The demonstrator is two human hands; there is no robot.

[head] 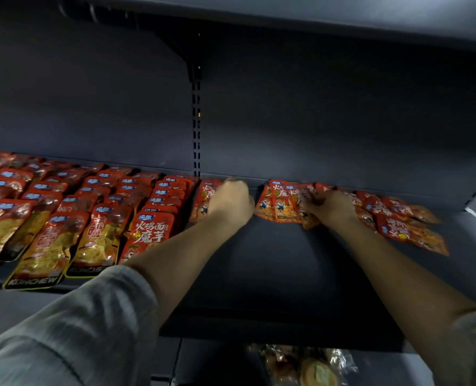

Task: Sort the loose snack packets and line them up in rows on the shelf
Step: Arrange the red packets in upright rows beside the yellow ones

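Glossy red foil snack packets (159, 201) overlap in rows on dark matte metal shelf (273, 260). Left hand (231, 203) fingers curled round one upright packet (205, 197); right hand (331, 206) fingers pinch crinkled packet bunch (282, 201).

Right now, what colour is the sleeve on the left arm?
Light grey, with faint stripes; the sleeve shows best in the head view.

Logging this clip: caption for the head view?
Both hands reach among red snack packets at the shelf back.
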